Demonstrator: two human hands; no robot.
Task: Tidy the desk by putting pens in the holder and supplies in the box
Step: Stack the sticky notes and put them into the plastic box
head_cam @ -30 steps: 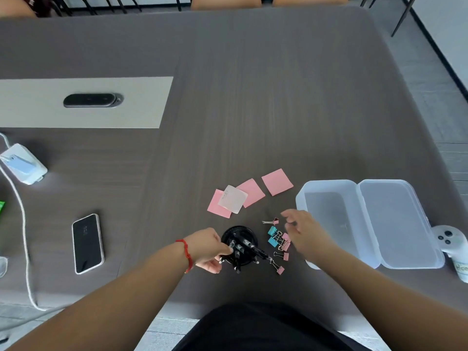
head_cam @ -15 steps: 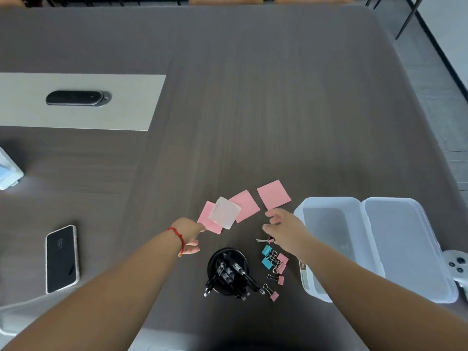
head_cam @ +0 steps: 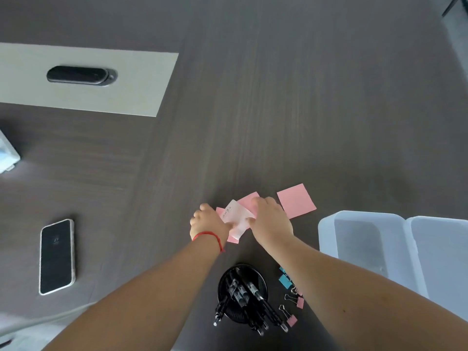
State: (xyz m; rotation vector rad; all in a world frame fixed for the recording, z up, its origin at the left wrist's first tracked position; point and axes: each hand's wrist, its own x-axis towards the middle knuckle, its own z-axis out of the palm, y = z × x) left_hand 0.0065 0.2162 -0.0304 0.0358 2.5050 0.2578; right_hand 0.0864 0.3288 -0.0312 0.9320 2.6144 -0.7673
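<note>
my left hand (head_cam: pixel 209 221) and right hand (head_cam: pixel 268 217) are both pinching the pale note (head_cam: pixel 236 216) over the pink notes (head_cam: pixel 296 200) on the counter (head_cam: pixel 278 110).

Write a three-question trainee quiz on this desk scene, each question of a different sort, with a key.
1. True or false: the pens already stand in the black pen holder.
2. Multiple choice: where are both hands, the left hand and the right hand?
A. inside the clear plastic box
B. on the overlapping sticky notes
C. on the smartphone
3. Fill in: the binder clips lie on the desk between the pen holder and the ____.

Key: 1 true; 2 B; 3 box.
</note>
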